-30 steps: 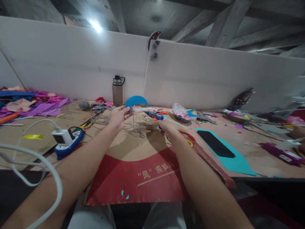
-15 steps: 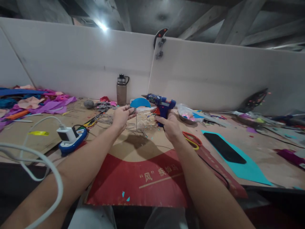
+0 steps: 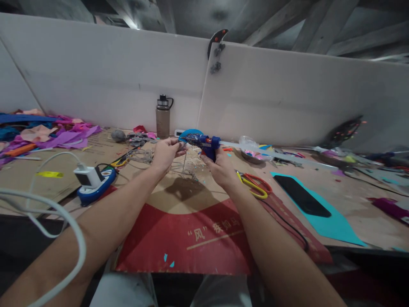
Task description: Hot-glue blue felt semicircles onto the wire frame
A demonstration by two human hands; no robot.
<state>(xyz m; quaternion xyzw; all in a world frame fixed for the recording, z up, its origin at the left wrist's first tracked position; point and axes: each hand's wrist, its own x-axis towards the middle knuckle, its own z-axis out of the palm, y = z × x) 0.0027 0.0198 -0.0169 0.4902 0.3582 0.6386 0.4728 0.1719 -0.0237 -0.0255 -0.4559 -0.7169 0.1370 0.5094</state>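
My right hand (image 3: 220, 167) is closed round the handle of a blue hot glue gun (image 3: 209, 147), its nozzle pointing left. A long whitish glue stick (image 3: 255, 149) runs out of the gun's back to the right. Just left of the nozzle, my left hand (image 3: 166, 154) pinches a thin wire stem (image 3: 185, 162) that hangs down below the fingers. A small greyish piece at the stem's top is mostly hidden by the fingertips. The nozzle is close to that piece; whether they touch I cannot tell. Behind the gun a blue rounded piece (image 3: 191, 132) shows in part.
Red and yellow scissors (image 3: 255, 187) lie right of my right arm, beside a black phone (image 3: 302, 196) on turquoise sheet. At left is a blue power strip (image 3: 96, 187) with a white charger. A bottle (image 3: 162, 119) stands at the back. Coloured scraps (image 3: 64, 138) pile up at far left.
The glue gun has swung from pointing up-left to nearly level and come left, its nozzle now near the left fingertips. The glue stick behind it now shows. My left hand has barely moved.
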